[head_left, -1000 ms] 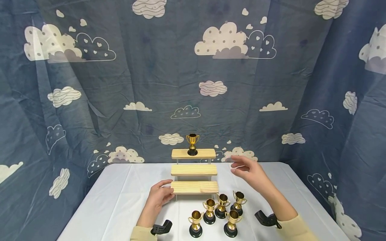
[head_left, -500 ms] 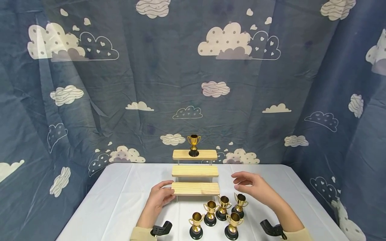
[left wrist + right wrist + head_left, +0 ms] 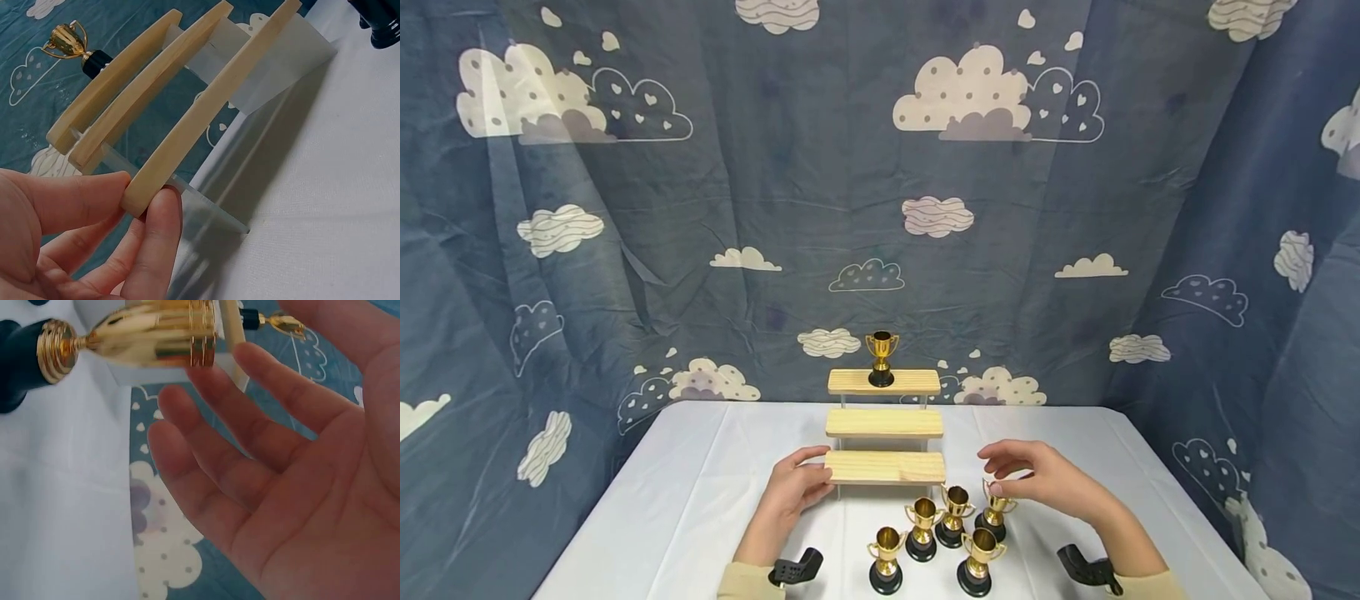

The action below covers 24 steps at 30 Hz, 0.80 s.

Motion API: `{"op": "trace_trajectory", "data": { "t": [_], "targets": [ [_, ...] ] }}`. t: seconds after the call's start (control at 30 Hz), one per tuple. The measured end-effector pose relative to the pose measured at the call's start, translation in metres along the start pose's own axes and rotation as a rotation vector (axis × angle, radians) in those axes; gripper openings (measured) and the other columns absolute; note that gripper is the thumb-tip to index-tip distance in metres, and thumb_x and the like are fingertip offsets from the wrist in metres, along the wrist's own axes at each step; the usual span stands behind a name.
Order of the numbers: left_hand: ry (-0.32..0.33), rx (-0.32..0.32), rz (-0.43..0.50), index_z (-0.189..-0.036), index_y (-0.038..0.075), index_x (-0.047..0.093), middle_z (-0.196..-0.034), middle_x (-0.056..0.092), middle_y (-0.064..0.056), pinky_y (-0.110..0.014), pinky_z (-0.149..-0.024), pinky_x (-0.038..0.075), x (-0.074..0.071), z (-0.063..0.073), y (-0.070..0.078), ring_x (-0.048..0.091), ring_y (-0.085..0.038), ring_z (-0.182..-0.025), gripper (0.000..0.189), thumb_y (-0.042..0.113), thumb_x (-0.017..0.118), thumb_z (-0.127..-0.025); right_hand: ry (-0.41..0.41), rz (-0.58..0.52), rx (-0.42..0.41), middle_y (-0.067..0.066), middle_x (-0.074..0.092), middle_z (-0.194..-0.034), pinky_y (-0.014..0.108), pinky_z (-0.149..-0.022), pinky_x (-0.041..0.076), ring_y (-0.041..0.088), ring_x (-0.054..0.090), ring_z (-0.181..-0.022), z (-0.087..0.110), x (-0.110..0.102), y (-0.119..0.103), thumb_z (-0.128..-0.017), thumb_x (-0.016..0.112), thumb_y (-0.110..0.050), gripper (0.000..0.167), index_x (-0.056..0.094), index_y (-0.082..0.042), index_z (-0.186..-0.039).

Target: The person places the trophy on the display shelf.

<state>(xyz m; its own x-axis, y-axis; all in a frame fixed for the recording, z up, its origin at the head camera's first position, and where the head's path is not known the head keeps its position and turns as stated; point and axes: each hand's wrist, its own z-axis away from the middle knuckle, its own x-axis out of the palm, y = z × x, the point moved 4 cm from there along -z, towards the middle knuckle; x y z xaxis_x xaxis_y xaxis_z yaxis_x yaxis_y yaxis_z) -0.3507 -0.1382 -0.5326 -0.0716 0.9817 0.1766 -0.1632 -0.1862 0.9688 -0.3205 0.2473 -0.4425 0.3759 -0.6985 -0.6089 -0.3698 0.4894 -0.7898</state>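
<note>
At the left end of a three-step wooden display stand (image 3: 886, 468), my left hand (image 3: 792, 492) pinches the lowest board (image 3: 187, 134) between thumb and fingers. My right hand (image 3: 1041, 481) hovers at the back right trophy cup (image 3: 991, 521), fingers loosely bent and apart. In the right wrist view that gold cup (image 3: 156, 337) lies beside the fingertips, with no fingers wrapped round it. Another gold trophy cup (image 3: 881, 358) on a black base stands upright on the top board (image 3: 842, 382), left of the board's right half. The middle board (image 3: 883, 422) bears nothing.
Several more gold trophy cups stand upright on the white tablecloth (image 3: 700, 500) before the stand, including a front left cup (image 3: 887, 560) and a front right cup (image 3: 980, 562). Clear supports (image 3: 215, 206) carry the boards. A blue cloud-print curtain (image 3: 1000, 317) hangs behind and beside the table.
My right hand has come down and toward me, from beside the stand's upper boards to the back right trophy cup. The left hand keeps its pinch on the lowest board.
</note>
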Motion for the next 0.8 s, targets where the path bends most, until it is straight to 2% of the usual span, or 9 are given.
{"op": "trace_trajectory", "data": {
  "t": [0.2, 0.47, 0.6, 0.8],
  "targets": [
    [-0.005, -0.002, 0.005, -0.136, -0.004, 0.057, -0.1, 0.065, -0.016, -0.037, -0.076, 0.06, -0.003, -0.001, -0.002, 0.07, -0.021, -0.079, 0.054, -0.005, 0.071, -0.084, -0.049, -0.012, -0.01, 0.016, 0.067, -0.115, 0.031, -0.079, 0.055, 0.037, 0.064, -0.105, 0.003, -0.001, 0.003, -0.089, 0.078, -0.022, 0.045, 0.063, -0.01, -0.13],
    [-0.029, 0.004, 0.0, -0.137, -0.005, 0.055, -0.098, 0.066, -0.014, -0.038, -0.077, 0.061, 0.0, -0.004, -0.005, 0.07, -0.021, -0.079, 0.055, -0.005, 0.071, -0.084, -0.098, 0.076, 0.026, 0.006, 0.068, -0.113, 0.033, -0.077, 0.055, 0.03, 0.064, -0.098, 0.005, 0.0, 0.011, -0.086, 0.081, -0.026, 0.046, 0.066, -0.013, -0.127],
    [-0.019, 0.0, 0.011, -0.136, -0.005, 0.056, -0.097, 0.065, -0.014, -0.035, -0.074, 0.061, 0.001, -0.002, -0.005, 0.07, -0.02, -0.078, 0.054, -0.006, 0.07, -0.084, -0.102, 0.096, 0.014, 0.005, 0.068, -0.116, 0.033, -0.079, 0.055, 0.027, 0.064, -0.098, 0.004, 0.001, 0.014, -0.085, 0.081, -0.028, 0.044, 0.067, -0.015, -0.124],
    [0.0, -0.004, 0.008, -0.135, -0.004, 0.057, -0.098, 0.065, -0.015, -0.035, -0.074, 0.061, 0.0, 0.0, -0.001, 0.071, -0.021, -0.078, 0.054, -0.007, 0.07, -0.083, -0.081, 0.04, -0.006, 0.007, 0.068, -0.114, 0.03, -0.072, 0.055, 0.025, 0.066, -0.09, 0.001, 0.002, 0.02, -0.085, 0.081, -0.021, 0.037, 0.07, -0.011, -0.119]
  ]
}}
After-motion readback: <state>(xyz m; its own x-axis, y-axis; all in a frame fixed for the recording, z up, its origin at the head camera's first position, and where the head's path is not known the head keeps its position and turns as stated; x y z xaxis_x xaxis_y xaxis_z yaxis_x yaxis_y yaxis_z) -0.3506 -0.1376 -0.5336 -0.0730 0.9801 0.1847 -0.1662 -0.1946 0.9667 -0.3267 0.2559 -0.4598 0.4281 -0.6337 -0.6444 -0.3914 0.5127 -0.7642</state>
